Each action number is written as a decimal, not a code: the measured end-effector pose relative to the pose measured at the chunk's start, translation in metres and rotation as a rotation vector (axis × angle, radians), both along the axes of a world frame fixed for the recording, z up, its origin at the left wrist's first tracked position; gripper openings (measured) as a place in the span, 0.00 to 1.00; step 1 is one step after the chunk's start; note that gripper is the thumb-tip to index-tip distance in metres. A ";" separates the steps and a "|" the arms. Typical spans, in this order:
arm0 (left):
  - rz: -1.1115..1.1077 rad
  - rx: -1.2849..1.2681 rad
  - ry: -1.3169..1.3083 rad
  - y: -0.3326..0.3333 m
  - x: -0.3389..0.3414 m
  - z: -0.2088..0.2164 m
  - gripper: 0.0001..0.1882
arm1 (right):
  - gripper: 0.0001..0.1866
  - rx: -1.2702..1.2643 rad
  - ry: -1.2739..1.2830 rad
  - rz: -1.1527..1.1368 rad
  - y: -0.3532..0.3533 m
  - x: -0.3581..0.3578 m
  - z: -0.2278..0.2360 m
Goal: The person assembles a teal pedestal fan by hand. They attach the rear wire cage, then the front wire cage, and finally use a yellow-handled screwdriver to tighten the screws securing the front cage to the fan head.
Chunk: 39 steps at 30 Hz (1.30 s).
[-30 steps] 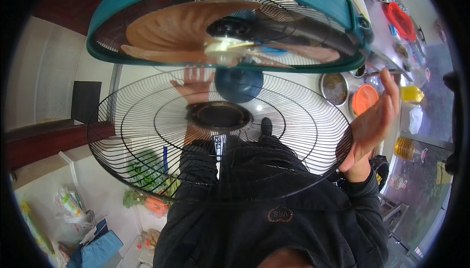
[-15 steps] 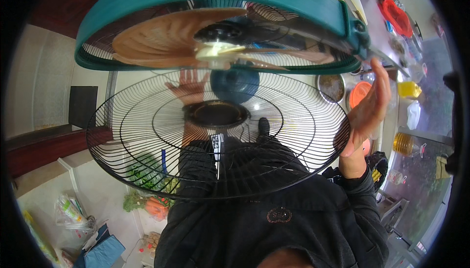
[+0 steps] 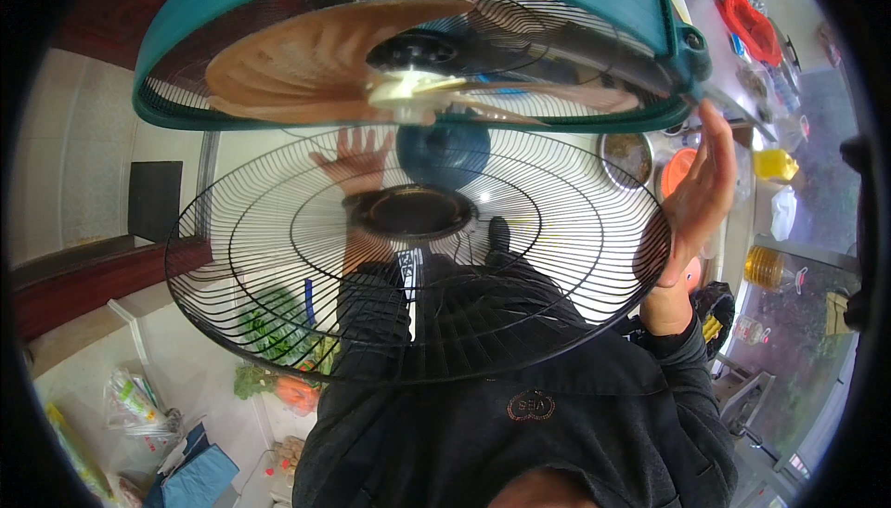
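At your far left, a dark panel (image 3: pixel 155 200) stands above a red-brown beam (image 3: pixel 111 276). Below them are a clear plastic bag (image 3: pixel 139 401) and a folded blue bag (image 3: pixel 197 475). Further right, leafy greens (image 3: pixel 278 322) lie beside carrots (image 3: pixel 297 394).

Your left hand (image 3: pixel 355 165) shows through the wires of a round black fan guard (image 3: pixel 413 213); its fingers are spread apart, and whether it touches the wires you cannot tell from here. The guard lies tilted in front of your dark clothing, filling the middle. Just beyond its far edge is the fan (image 3: pixel 413 90), with a teal rim, brown blades and a pale hub. A dark blue round object (image 3: pixel 445 155) shows behind the wires.

Your right hand (image 3: pixel 698 197) is at the guard's right edge, fingers extended upward close to the fan's rim; whether it grips the guard cannot be told.

Beyond it are a metal pot (image 3: pixel 626 157), an orange bowl (image 3: pixel 680 169), a red basket (image 3: pixel 750 30) and a bottle of amber liquid (image 3: pixel 764 267).
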<state>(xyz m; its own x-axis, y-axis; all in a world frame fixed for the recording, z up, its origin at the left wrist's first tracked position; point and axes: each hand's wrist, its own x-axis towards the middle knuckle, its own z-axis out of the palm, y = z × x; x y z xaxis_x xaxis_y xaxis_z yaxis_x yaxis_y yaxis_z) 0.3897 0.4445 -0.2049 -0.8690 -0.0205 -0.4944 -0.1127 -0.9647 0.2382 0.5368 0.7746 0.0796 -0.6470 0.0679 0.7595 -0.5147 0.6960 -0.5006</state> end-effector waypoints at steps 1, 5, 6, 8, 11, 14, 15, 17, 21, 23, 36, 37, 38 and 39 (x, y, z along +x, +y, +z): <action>-0.023 0.008 0.060 -0.001 -0.001 -0.002 0.53 | 0.67 -0.012 -0.012 -0.009 -0.001 0.001 0.000; -0.048 0.011 0.119 -0.006 -0.004 -0.017 0.51 | 0.68 -0.038 -0.038 -0.006 -0.003 0.005 0.000; -0.065 0.012 0.146 -0.008 -0.005 -0.022 0.51 | 0.68 -0.037 -0.034 -0.007 -0.003 0.005 -0.002; -0.196 0.212 0.383 -0.014 -0.007 -0.029 0.51 | 0.68 -0.053 -0.030 -0.013 -0.003 0.004 -0.005; -0.182 0.129 0.367 -0.018 -0.008 -0.038 0.50 | 0.69 -0.063 -0.006 0.005 -0.002 0.001 -0.009; -0.130 0.049 0.264 -0.019 -0.010 -0.041 0.50 | 0.69 -0.057 0.009 0.009 -0.002 -0.002 -0.010; -0.124 0.054 0.246 -0.020 -0.011 -0.041 0.50 | 0.69 -0.052 -0.003 -0.004 -0.002 -0.003 -0.010; -0.212 0.190 0.402 -0.022 -0.013 -0.042 0.50 | 0.69 -0.074 -0.019 -0.034 -0.003 -0.003 -0.009; -0.174 0.166 0.260 -0.024 -0.015 -0.044 0.51 | 0.70 -0.100 -0.028 -0.042 -0.005 -0.004 -0.008; -0.199 0.187 0.347 -0.023 -0.015 -0.043 0.51 | 0.71 -0.121 -0.009 -0.015 -0.004 -0.004 -0.008; -0.174 0.023 0.274 -0.010 -0.007 -0.021 0.52 | 0.77 -0.260 -0.170 0.100 -0.004 -0.001 0.006; -0.229 0.093 0.395 -0.013 -0.010 -0.024 0.51 | 0.77 -0.260 -0.180 0.089 -0.004 -0.002 0.006; -0.287 0.193 0.504 -0.015 -0.012 -0.028 0.51 | 0.76 -0.253 -0.179 0.098 -0.004 -0.003 0.005; -0.362 0.372 0.650 -0.017 -0.013 -0.032 0.51 | 0.75 -0.248 -0.177 0.108 -0.003 -0.004 0.005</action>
